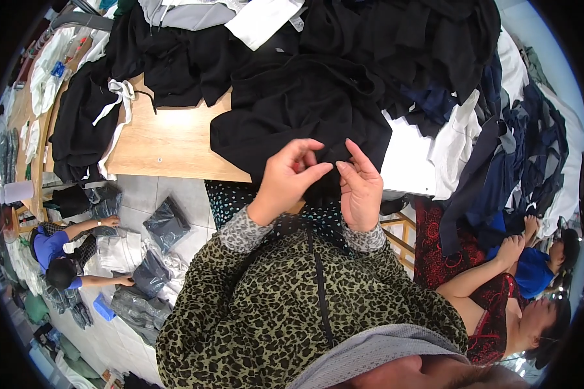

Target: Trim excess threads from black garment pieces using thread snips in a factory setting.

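Note:
My left hand [287,176] is raised over the near edge of a black garment [285,97], its thumb and forefinger apart and the other fingers curled. Facing it, my right hand [361,194] has its forefinger stretched out, away from the thumb. A small gap separates the two hands' fingertips, and I see nothing held in either. Beneath them the black garment lies bunched on the wooden table [169,139], partly hanging over its near edge.
Black clothes [182,61] pile up along the far side, with a white cloth [264,23] on top. Navy garments [532,142] heap at the right, beside a person in red patterned clothes [493,311]. Left, a person in blue [50,249] handles bagged garments [165,223] on the floor.

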